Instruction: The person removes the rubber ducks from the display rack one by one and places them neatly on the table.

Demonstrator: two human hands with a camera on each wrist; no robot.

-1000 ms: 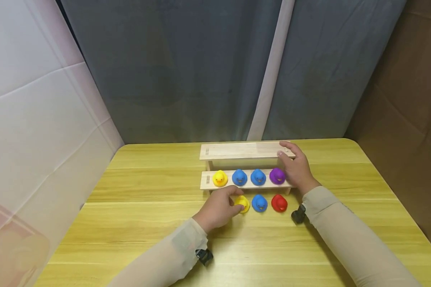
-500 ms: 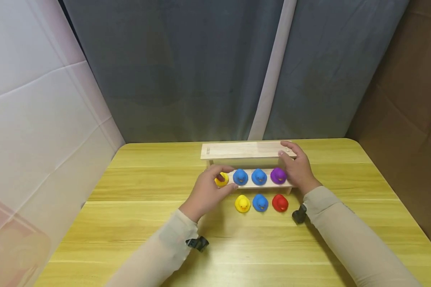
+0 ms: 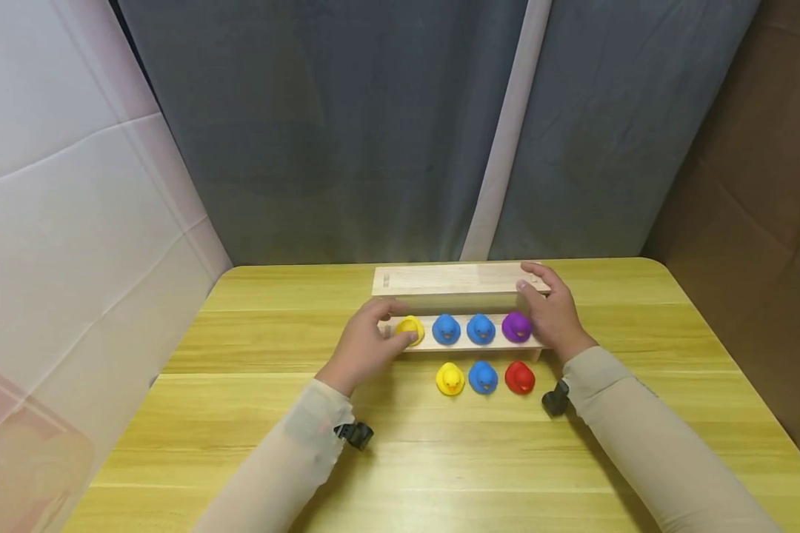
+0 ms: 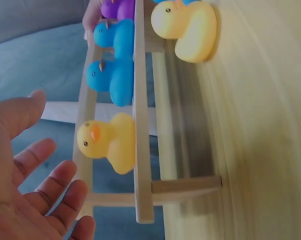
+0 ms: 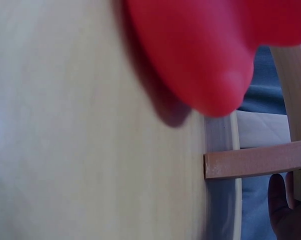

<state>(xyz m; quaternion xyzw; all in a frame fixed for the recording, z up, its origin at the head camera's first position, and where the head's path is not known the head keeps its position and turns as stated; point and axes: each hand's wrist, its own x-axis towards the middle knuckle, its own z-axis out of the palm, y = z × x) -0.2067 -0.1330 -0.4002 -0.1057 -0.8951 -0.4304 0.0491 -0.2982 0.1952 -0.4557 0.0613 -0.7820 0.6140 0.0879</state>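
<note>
My left hand (image 3: 361, 348) is beside the yellow rubber duck (image 4: 121, 145) at the left end of the lower shelf (image 3: 429, 339). In the left wrist view its fingers are spread, with a gap between them and the duck. My right hand (image 3: 558, 317) holds the right end of the two-tier wooden rack (image 3: 450, 279), thumb and fingers at the upper board. Two blue ducks (image 3: 481, 329) and a purple duck (image 3: 517, 326) share the lower shelf. Before the rack, a yellow duck (image 3: 450, 379), a blue duck (image 3: 483, 377) and a red duck (image 3: 520, 377) stand in a row.
The rack stands near the back of the wood-grain table (image 3: 240, 400). A dark grey curtain (image 3: 347, 133) hangs behind, a white sheet (image 3: 73, 222) covers the left side, and a brown panel (image 3: 760, 192) closes the right.
My left hand has left the front yellow duck, moving up and left to the yellow duck on the lower shelf. My right hand keeps its hold on the rack.
</note>
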